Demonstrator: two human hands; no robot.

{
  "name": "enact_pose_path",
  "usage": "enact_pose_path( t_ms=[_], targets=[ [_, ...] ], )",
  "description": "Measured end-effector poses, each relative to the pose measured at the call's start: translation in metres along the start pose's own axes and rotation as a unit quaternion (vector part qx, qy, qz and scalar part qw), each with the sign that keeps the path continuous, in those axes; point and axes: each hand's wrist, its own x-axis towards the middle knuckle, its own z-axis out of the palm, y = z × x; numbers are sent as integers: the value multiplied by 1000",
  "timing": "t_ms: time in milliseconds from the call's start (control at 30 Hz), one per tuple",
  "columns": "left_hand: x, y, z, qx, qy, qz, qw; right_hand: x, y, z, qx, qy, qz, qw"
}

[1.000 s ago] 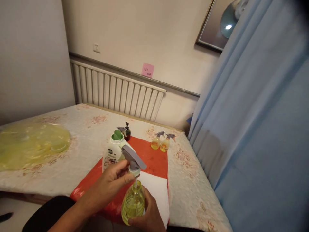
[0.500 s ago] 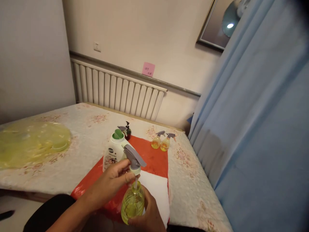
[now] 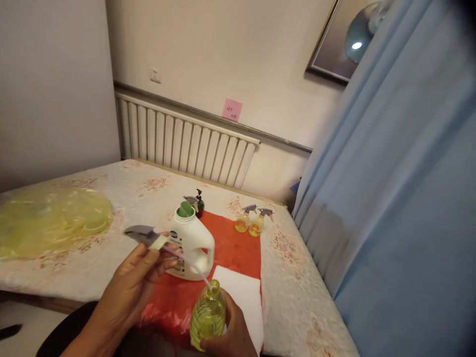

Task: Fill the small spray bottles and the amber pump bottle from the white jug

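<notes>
My left hand (image 3: 139, 272) is closed on a grey spray head (image 3: 143, 235) with a pale collar, tilted to the left. Its thin clear tube slants down to the mouth of a yellow-green spray bottle (image 3: 209, 317). Around that bottle's lower body my right hand (image 3: 236, 329) is wrapped. Just beyond stands a white jug (image 3: 197, 238) with a handle and a green piece (image 3: 185, 210) in its open mouth. Two spray bottles holding yellow liquid, one left (image 3: 242, 221) and one right (image 3: 256, 225), stand farther back with their heads on.
Under the jug lies a red plastic sheet (image 3: 238, 248) with a white foam sheet (image 3: 240, 292) on it. Dark pump bottle (image 3: 200, 204) stands behind the jug. A crumpled yellow plastic bag (image 3: 52, 218) covers the bed's left side. A blue curtain (image 3: 379, 188) hangs at right.
The spray head has come up off the bottle's neck and swung left in my left hand, drawing much of its tube out. My right hand keeps the bottle in nearly the same place.
</notes>
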Motion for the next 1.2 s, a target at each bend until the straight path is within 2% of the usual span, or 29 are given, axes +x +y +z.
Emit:
enact_pose_path(
  t_ms=[100,200,400,567,700,833,967,1100,1200],
  targets=[
    [10,-3,-28,-60,72,-13,996,4,-7,-1,-24,8,9,1000],
    [14,-12,-60,-89,146,-79,982,12,-13,-7,-41,11,14,999],
    [5,-32,-114,-87,159,-131,975,41,-24,-29,-163,67,-6,984],
    [21,-46,-148,-103,174,-177,963,69,-49,-39,-223,57,-53,972],
    [31,-60,-175,-129,141,-183,964,87,-68,-39,-260,45,-99,959],
    [34,-77,-196,-149,82,-176,970,104,-83,-39,-310,29,-100,945],
    [38,-89,-207,-148,50,-186,970,127,-91,-40,-360,38,-134,922],
    [42,-96,-213,-135,49,-181,973,149,-94,-44,-384,11,-184,905],
    [44,-100,-216,-138,45,-183,972,164,-98,-45,-427,25,-200,881]
  ],
)
